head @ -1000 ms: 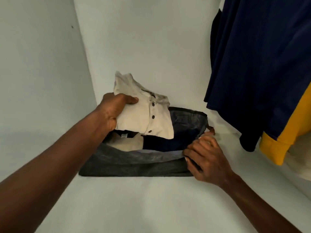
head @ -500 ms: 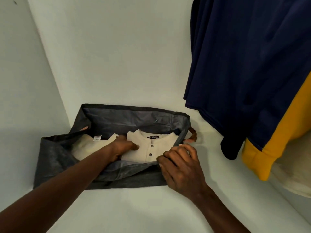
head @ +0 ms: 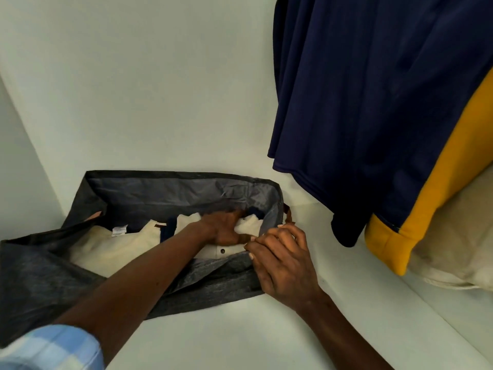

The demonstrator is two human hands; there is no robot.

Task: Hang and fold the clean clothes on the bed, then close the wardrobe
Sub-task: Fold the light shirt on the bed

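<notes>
Grey bag (head: pixel 48 276), cream shirt (head: pixel 106 249), blue-checked sleeve (head: pixel 53 348), navy garment (head: pixel 373 102)

grey fabric storage bin (head: pixel 40 276) slumped open, near wall sagging, shiny lining showing on far wall. brown strap handle (head: pixel 288 214) at right end, second one (head: pixel 94 215) at left end. blue checked sleeve (head: pixel 53 348) bottom-left.

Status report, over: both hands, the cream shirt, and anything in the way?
Left hand inside grey bin, gripping cream shirt. Right hand holds bin's front rim. Nothing blocking; navy garment hangs clear at right.
</notes>
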